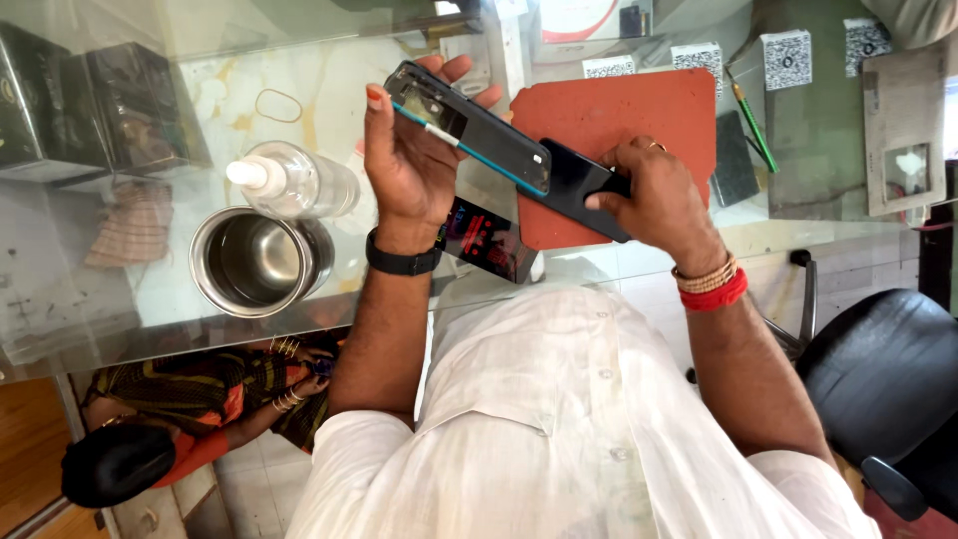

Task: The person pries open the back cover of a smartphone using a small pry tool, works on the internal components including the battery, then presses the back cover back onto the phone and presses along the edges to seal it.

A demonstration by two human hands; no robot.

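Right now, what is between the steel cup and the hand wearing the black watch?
In the head view, a clear spray bottle lies on the glass table between the steel cup and the left hand.

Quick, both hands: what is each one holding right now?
Left hand: closed around the upper end of the black phone, held above the glass table.
Right hand: closed on the phone's lower end.

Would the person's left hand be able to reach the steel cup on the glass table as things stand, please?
Probably not right away: the left hand is wrapped around the phone frame. The steel cup stands open nearby, lower left of it, with only the clear spray bottle close beside.
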